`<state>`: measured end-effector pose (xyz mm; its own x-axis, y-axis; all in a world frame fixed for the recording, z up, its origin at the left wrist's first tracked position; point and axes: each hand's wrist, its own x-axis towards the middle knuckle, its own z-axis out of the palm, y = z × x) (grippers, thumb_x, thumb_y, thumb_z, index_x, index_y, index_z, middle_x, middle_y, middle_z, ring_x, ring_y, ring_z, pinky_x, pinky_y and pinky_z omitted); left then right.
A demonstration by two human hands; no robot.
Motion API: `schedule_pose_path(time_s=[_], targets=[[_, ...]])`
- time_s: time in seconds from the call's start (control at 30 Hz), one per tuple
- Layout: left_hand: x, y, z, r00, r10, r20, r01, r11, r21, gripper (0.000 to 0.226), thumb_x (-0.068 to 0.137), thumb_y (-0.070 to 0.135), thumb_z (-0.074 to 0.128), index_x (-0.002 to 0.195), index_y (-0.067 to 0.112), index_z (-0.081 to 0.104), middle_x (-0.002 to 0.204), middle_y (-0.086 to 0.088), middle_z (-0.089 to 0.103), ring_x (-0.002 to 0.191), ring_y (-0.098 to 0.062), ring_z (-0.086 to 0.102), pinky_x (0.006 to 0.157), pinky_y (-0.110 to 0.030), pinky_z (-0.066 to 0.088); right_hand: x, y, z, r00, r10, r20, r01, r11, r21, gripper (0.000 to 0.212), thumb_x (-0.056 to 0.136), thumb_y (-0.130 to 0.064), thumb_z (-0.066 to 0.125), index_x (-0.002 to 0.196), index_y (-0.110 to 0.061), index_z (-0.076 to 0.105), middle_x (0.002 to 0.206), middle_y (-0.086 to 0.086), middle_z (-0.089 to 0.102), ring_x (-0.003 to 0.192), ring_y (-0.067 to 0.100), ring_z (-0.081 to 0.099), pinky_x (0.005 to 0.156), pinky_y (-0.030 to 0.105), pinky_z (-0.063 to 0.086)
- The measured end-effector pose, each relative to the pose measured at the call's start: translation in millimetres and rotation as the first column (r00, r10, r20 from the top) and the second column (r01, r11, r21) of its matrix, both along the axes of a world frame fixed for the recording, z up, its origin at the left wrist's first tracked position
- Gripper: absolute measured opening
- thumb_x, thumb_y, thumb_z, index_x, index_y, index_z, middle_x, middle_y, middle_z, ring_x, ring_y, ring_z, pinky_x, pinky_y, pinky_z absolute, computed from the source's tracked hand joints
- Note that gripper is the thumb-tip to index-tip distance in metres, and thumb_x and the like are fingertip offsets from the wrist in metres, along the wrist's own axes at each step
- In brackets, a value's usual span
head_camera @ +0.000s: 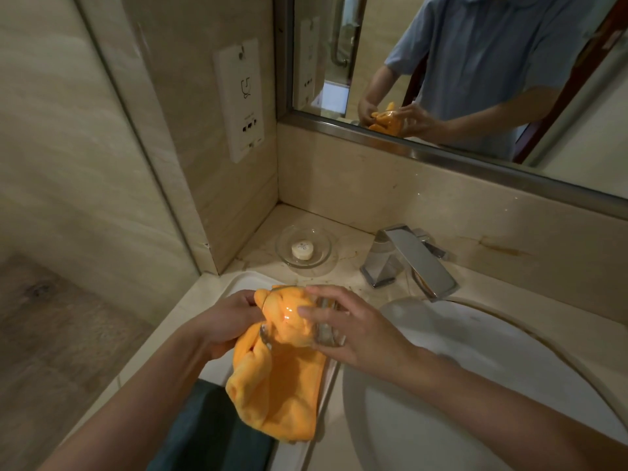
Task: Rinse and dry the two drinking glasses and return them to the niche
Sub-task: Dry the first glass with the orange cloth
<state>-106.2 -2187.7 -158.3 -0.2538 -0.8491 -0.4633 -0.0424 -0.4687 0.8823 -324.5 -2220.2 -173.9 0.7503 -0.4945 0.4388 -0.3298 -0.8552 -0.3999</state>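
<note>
Above the counter [343,396] edge, just left of the sink [475,385], both hands work one drinking glass [306,321]. Right hand [353,331] fingers spread and curled over the glass's base end and side, gripping it from the right. Left hand [224,324] closed on the orange cloth [272,385], fingers pinching it at the glass rim; part of the cloth is stuffed inside the glass, the rest hangs down over a white tray [244,283]. Both forearms come in from the bottom of the frame, angled inward, wrists about level. Glass lies on its side, long axis roughly left-right, mouth toward the left hand, base toward the right. Faucet [414,263] and a glass soap dish [303,250] sit behind on the counter. Mirror [475,79] shows the same grip.
</note>
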Motion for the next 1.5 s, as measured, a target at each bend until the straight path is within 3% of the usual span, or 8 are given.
schedule_pose_path(time_s=[0.27, 0.47, 0.63, 0.87, 1.03, 1.13, 1.27, 1.5], targets=[[-1, -2, 8, 0.999, 0.032, -0.003, -0.032, 0.999, -0.033, 0.021, 0.079, 0.006, 0.064, 0.064, 0.018, 0.073, 0.067, -0.005, 0.070, 0.063, -0.015, 0.067, 0.059, -0.028, 0.056, 11, 18, 12, 0.943, -0.331, 0.034, 0.239, 0.745, 0.623, 0.071, 0.064, -0.032, 0.083, 0.120, -0.049, 0.044, 0.121, -0.024, 0.047, 0.116, -0.006, 0.046, 0.096, 0.014, 0.042], [-3, -3, 11, 0.998, 0.003, 0.059, 0.001, 0.998, -0.063, 0.037, 0.087, 0.000, 0.054, 0.061, 0.019, 0.073, 0.067, -0.004, 0.072, 0.065, -0.014, 0.068, 0.061, -0.027, 0.056, 19, 29, 31, 0.850, -0.526, -0.005, 0.141, 0.219, 0.965, 0.055, 0.069, -0.027, 0.080, 0.116, -0.034, 0.053, 0.114, -0.004, 0.060, 0.096, 0.013, 0.064, 0.078, 0.029, 0.057], [-5, -4, 12, 0.995, -0.035, 0.095, 0.043, 0.995, -0.093, 0.026, 0.086, 0.006, 0.057, 0.072, 0.017, 0.075, 0.079, -0.009, 0.073, 0.075, -0.019, 0.069, 0.070, -0.032, 0.057, 17, 31, 45, 0.815, -0.575, -0.073, -0.074, -0.228, 0.971, 0.039, 0.077, -0.029, 0.072, 0.110, -0.015, 0.058, 0.095, 0.013, 0.065, 0.067, 0.021, 0.066, 0.063, 0.028, 0.057], [-2, -3, 16, 0.998, -0.062, -0.004, 0.061, 0.996, -0.068, 0.010, 0.065, 0.028, 0.073, 0.064, 0.018, 0.074, 0.068, -0.003, 0.072, 0.065, -0.014, 0.068, 0.059, -0.025, 0.055, 13, 28, 46, 0.893, -0.441, -0.091, 0.112, 0.023, 0.993, 0.057, 0.078, -0.044, 0.068, 0.125, -0.020, 0.046, 0.117, 0.000, 0.062, 0.105, 0.019, 0.062, 0.087, 0.032, 0.053], [-2, -5, 15, 0.999, -0.030, -0.045, 0.028, 0.998, -0.055, 0.019, 0.076, 0.011, 0.064, 0.060, 0.018, 0.072, 0.064, -0.002, 0.069, 0.060, -0.011, 0.066, 0.056, -0.023, 0.053, 9, 28, 45, 0.939, -0.317, -0.134, 0.308, 0.600, 0.739, 0.082, 0.067, -0.029, 0.082, 0.128, -0.044, 0.029, 0.129, -0.010, 0.031, 0.123, 0.011, 0.042, 0.096, 0.026, 0.047], [-4, -7, 16, 1.000, 0.013, 0.015, -0.012, 0.998, -0.062, 0.029, 0.084, 0.003, 0.058, 0.063, 0.017, 0.072, 0.067, -0.004, 0.071, 0.064, -0.013, 0.067, 0.057, -0.025, 0.054, 9, 25, 48, 0.934, -0.315, -0.167, 0.354, 0.756, 0.551, 0.078, 0.070, -0.038, 0.078, 0.134, -0.035, 0.033, 0.128, -0.008, 0.038, 0.118, 0.008, 0.046, 0.093, 0.020, 0.044], [-9, -11, 20, 0.999, 0.013, 0.049, -0.008, 0.994, -0.108, 0.031, 0.087, 0.001, 0.054, 0.070, 0.017, 0.074, 0.073, -0.006, 0.073, 0.068, -0.015, 0.069, 0.061, -0.026, 0.056, 12, 23, 42, 0.910, -0.383, -0.159, 0.389, 0.658, 0.645, 0.073, 0.065, -0.049, 0.077, 0.127, -0.035, 0.040, 0.121, -0.009, 0.052, 0.109, 0.008, 0.053, 0.091, 0.029, 0.050], [-3, -13, 16, 0.996, -0.064, 0.055, 0.073, 0.979, -0.189, 0.015, 0.080, 0.008, 0.066, 0.071, 0.017, 0.074, 0.077, -0.005, 0.070, 0.074, -0.017, 0.067, 0.067, -0.030, 0.055, 16, 15, 53, 0.909, -0.374, -0.184, 0.188, -0.027, 0.982, 0.044, 0.074, -0.052, 0.067, 0.098, -0.016, 0.061, 0.074, 0.002, 0.066, 0.058, 0.015, 0.061, 0.057, 0.025, 0.049]])
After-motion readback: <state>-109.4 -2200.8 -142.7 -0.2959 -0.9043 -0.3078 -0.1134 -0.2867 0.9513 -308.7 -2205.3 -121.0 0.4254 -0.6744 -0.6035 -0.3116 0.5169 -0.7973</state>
